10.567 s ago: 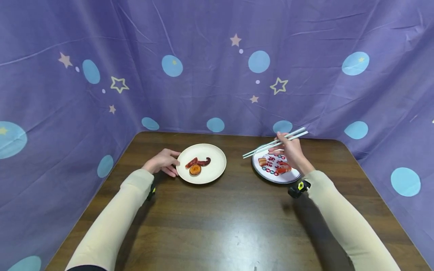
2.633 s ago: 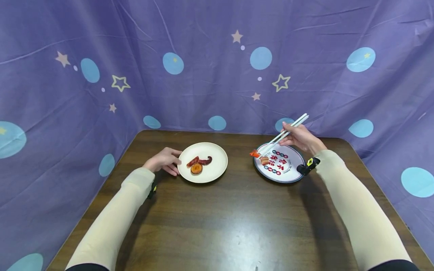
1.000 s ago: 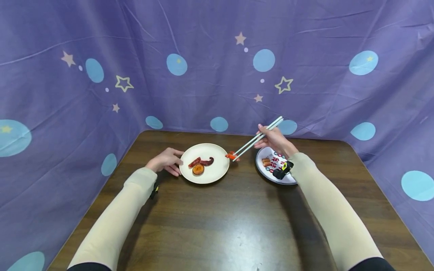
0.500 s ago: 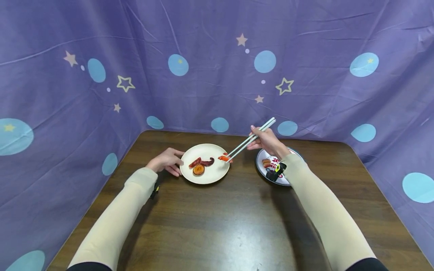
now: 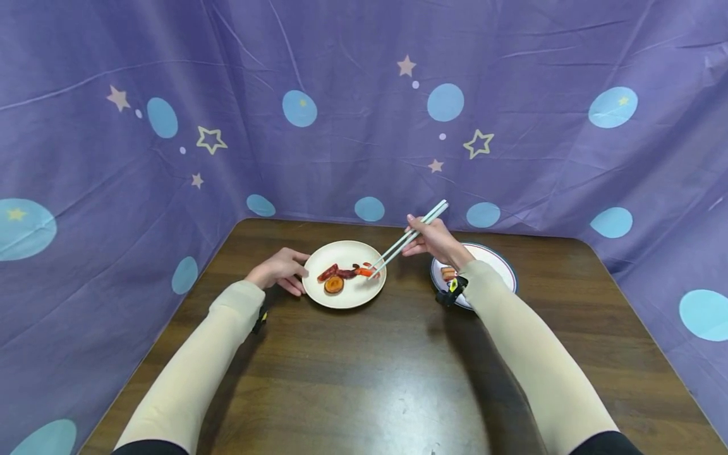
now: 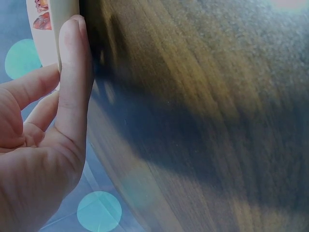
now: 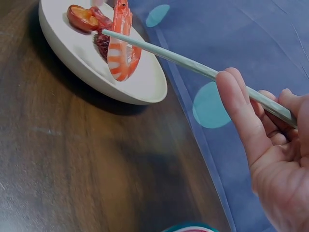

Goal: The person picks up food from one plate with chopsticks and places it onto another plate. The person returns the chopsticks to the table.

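My left hand (image 5: pixel 280 272) pinches the left rim of a cream plate (image 5: pixel 349 298), as the left wrist view shows up close. On that plate lie a red strip of food (image 5: pixel 328 273), a dark red curled piece (image 5: pixel 345 274) and a round orange-brown piece (image 5: pixel 333 285). My right hand (image 5: pixel 435 242) grips a pair of pale green chopsticks (image 5: pixel 406 239). Their tips are at an orange-and-white striped shrimp (image 7: pixel 118 55) over the plate's right part, beside the dark red piece. Whether the shrimp touches the plate I cannot tell.
To the right, a white plate with a blue rim (image 5: pixel 503 265) sits partly under my right wrist, with a brownish block of food (image 5: pixel 448 273) on it. The brown wooden table (image 5: pixel 364 366) ends at a purple patterned curtain (image 5: pixel 352 158) behind.
The chopsticks lifted the shrimp from the right plate, then carried it left over the cream plate, most recently slightly further left and down. My left hand has stayed at the rim.
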`<action>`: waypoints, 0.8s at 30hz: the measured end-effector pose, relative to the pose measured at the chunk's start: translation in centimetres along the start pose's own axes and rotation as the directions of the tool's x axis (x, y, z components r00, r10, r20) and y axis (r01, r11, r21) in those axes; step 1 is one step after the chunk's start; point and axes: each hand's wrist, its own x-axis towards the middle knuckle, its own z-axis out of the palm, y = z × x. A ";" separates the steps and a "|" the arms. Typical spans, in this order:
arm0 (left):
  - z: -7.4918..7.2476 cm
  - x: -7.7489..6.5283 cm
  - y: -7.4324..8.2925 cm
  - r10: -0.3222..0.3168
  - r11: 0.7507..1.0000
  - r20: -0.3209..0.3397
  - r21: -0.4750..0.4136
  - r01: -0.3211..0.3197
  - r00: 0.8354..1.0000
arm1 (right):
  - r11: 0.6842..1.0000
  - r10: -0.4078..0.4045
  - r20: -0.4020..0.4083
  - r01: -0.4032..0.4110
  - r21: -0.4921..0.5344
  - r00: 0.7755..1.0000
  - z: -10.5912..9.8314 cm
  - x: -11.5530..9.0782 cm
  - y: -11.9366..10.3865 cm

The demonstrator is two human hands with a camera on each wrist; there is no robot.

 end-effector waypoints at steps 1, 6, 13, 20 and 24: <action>0.0 0.0 0.0 0.000 1.000 0.001 0.001 0.000 1.000 | 1.000 0.000 0.004 0.000 -0.002 1.000 0.2 0.1 0.1; -0.1 0.1 0.0 -0.001 1.000 0.002 0.000 0.001 1.000 | 1.000 0.012 0.013 -0.012 -0.023 1.000 0.9 0.3 0.8; 0.0 0.2 -0.1 -0.003 1.000 0.004 0.001 0.003 1.000 | 0.999 0.032 0.042 -0.031 -0.039 0.999 1.7 0.4 1.3; -0.1 0.3 -0.2 -0.001 1.000 -0.001 -0.002 0.001 1.000 | 0.997 0.039 0.064 -0.034 -0.074 0.997 2.6 0.8 1.8; -0.1 0.2 -0.2 0.000 1.000 0.001 -0.005 0.000 1.000 | 0.996 0.056 0.065 -0.051 -0.073 0.996 2.9 1.0 2.2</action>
